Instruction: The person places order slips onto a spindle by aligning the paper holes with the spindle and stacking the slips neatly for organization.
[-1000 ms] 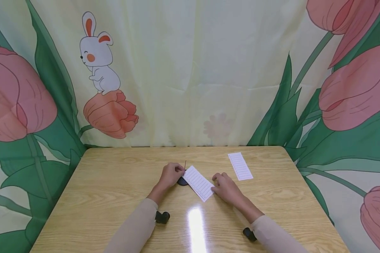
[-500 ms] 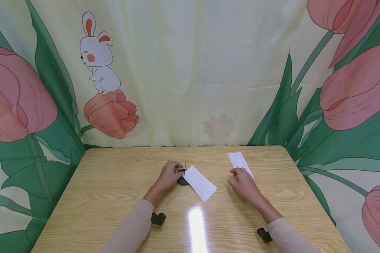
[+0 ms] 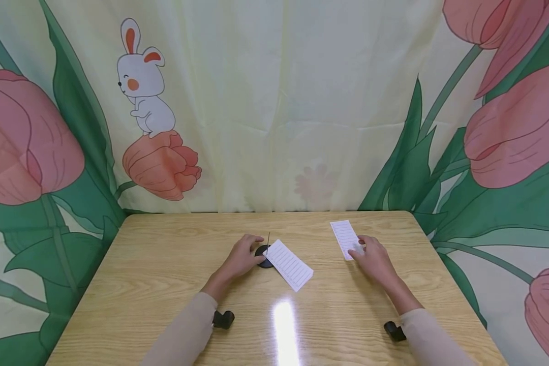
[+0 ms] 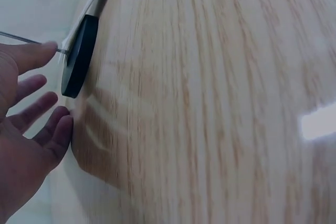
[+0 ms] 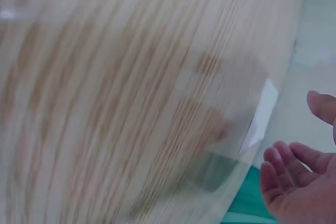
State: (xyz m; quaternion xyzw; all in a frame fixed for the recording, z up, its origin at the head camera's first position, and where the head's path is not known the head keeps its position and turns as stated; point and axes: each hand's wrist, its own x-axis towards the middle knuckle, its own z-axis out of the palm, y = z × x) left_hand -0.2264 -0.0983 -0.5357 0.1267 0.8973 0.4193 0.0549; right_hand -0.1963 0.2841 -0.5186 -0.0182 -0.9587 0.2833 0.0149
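A lined white paper slip [image 3: 289,265] lies slantwise, one corner at the foot of a thin upright spike [image 3: 268,239] on a round black base [image 4: 81,59]. Beside that base is my left hand [image 3: 240,257], fingers spread and loosely bent. Its thumb tip is by the spike's foot in the left wrist view; whether it touches the spike or paper I cannot tell. Farther right, my right hand [image 3: 376,262] hovers at the near right edge of a second lined slip [image 3: 344,237]. In the right wrist view its thumb and fingers are apart, with nothing between them.
The wooden table [image 3: 174,274] carries all of this, with a bright light reflection on its near middle. A printed curtain [image 3: 256,112] hangs behind the far edge. Black wrist cameras, such as the left one [image 3: 223,319], stick out from both sleeves.
My right hand has left the slip at the spike and moved right to the second slip. My left fingers have loosened and drawn slightly back from the spike.
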